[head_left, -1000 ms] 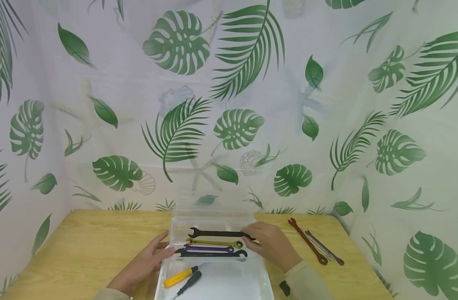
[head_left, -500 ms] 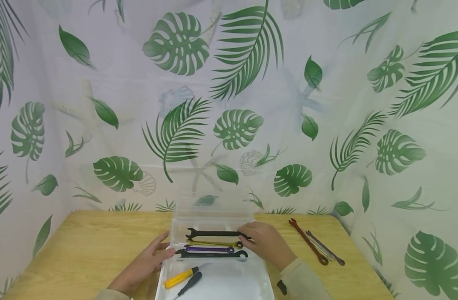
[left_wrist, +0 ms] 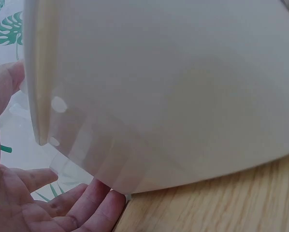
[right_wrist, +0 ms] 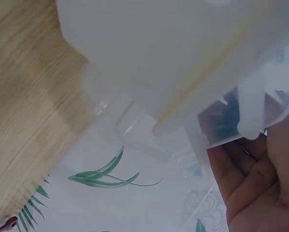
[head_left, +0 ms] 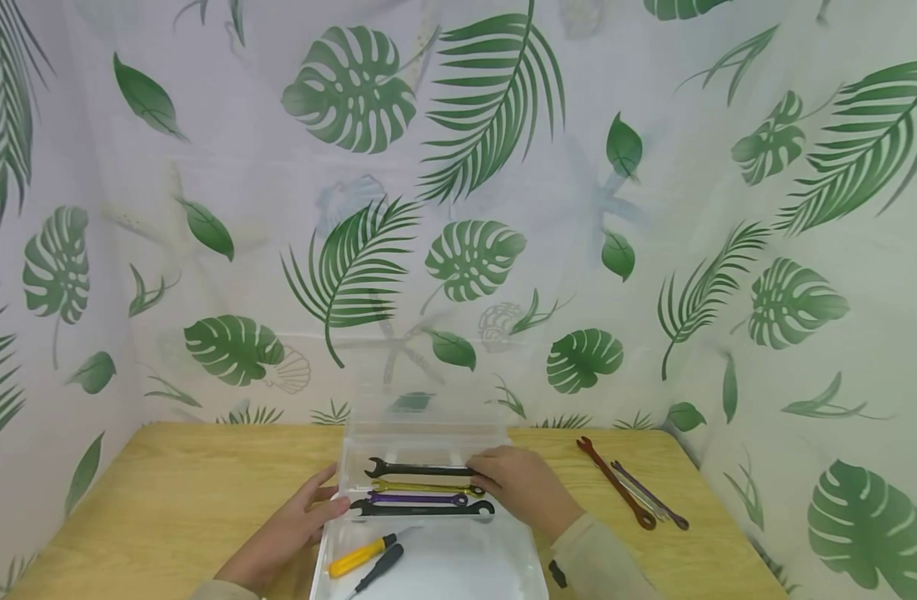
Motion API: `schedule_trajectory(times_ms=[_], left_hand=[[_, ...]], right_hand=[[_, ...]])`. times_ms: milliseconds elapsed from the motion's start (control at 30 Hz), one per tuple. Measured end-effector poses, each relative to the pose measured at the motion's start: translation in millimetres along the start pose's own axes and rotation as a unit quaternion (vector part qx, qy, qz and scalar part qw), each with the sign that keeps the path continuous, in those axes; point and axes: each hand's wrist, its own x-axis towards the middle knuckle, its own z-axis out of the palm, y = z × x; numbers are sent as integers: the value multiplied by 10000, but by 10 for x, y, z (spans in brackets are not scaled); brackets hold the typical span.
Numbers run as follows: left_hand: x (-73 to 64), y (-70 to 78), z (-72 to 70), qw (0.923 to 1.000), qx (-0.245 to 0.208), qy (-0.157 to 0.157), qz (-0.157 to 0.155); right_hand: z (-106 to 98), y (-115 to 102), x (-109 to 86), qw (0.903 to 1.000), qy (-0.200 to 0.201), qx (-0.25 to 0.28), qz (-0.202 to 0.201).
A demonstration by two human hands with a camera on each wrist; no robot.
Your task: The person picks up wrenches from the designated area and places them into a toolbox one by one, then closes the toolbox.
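Observation:
A clear-lidded white plastic toolbox (head_left: 496, 575) stands open in front of me. My left hand (head_left: 297, 518) holds its left side, thumb at the upper tray's corner, other fingers along the outside wall (left_wrist: 149, 96). At the tray's right end my right hand (head_left: 526, 490) grips the right end of a black wrench (head_left: 421, 470), hiding that end. Below that wrench lie a gold wrench (head_left: 428, 487), a purple wrench (head_left: 421, 498) and a second black wrench (head_left: 421, 508). In the right wrist view, curled fingers (right_wrist: 251, 179) show beside the translucent tray.
A yellow-handled screwdriver (head_left: 357, 557) and a black-handled screwdriver (head_left: 379, 568) lie in the lower compartment. On the table (head_left: 203, 500) to the right rest a red wrench (head_left: 616, 483), a purple wrench (head_left: 653, 497) and a silver one between them. A leaf-patterned sheet (head_left: 458, 167) hangs behind.
My right hand has shifted a little left, and the upper black wrench has moved left with it over the tray. The left hand stays in place on the toolbox.

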Motion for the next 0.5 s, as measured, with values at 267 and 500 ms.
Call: schedule_trajectory(times_ms=[267,500], left_hand=[[-27,44,7,10000,-31,-1,-6],[-16,78,-14,9999,-126,-18,-60]], right_hand=[[-17,7,42,9990,-244,152,340],[-85,58,-16,9964,512,455,505]])
